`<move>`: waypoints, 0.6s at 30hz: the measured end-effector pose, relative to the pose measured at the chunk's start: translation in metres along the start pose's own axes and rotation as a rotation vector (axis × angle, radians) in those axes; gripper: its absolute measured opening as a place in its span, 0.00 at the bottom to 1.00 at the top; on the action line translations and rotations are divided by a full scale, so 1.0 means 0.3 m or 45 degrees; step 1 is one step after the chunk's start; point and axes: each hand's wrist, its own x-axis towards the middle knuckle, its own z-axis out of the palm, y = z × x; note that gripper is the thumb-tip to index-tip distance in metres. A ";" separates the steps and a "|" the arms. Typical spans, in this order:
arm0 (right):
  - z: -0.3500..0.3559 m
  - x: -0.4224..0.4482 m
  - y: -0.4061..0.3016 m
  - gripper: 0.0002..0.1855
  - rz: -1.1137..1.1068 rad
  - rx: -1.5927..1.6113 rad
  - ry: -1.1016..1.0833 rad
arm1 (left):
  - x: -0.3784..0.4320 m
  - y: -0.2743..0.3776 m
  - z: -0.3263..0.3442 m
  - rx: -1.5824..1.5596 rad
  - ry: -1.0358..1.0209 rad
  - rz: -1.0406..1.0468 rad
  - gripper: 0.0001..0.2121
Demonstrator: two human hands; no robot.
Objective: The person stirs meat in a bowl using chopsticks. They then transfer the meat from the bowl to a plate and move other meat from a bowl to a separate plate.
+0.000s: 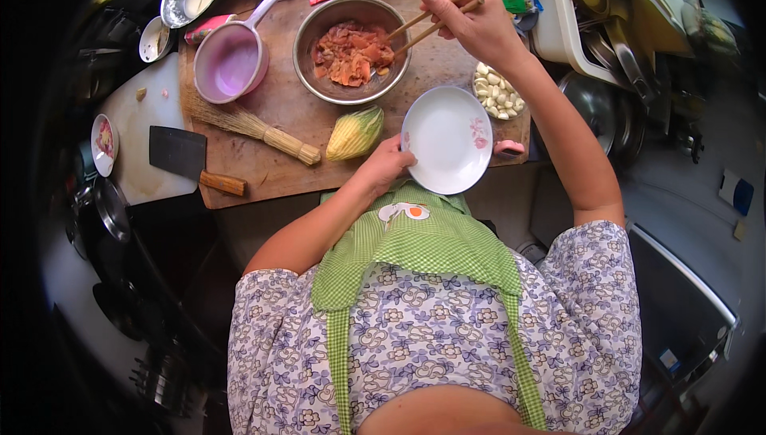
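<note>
My right hand (473, 22) grips a pair of wooden chopsticks (428, 16), whose tips reach into sliced raw meat (353, 55) in a metal bowl (300, 70). With my left hand (386, 165) I hold the left edge of a white plate with pink flowers (446, 138), which has no food on it, near the board's front edge. Between bowl and plate lies a yellow-green ridged vegetable (355, 133). A container of peeled garlic cloves (497, 92) stands partly behind my right forearm.
On the wooden board (287, 183) are a pink ladle (230, 64), a straw whisk (257, 127) and a cleaver (178, 150), its blade over a white cutting board (149, 112). A small bowl of chopped food (105, 144) stands left. A cream rack (553, 22) with utensils stands right.
</note>
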 end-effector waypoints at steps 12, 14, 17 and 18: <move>0.033 -0.037 -0.022 0.17 0.212 -0.020 0.154 | -0.006 -0.065 -0.050 -0.099 0.308 0.104 0.26; 0.126 -0.057 0.030 0.17 0.285 0.268 0.183 | -0.033 -0.039 -0.045 -0.174 0.403 0.077 0.31; 0.177 -0.054 0.043 0.16 0.297 0.524 0.265 | -0.069 -0.014 -0.077 -0.364 0.550 0.141 0.37; 0.187 -0.056 0.039 0.16 0.291 0.589 0.296 | -0.078 -0.009 -0.095 -0.439 0.606 0.166 0.38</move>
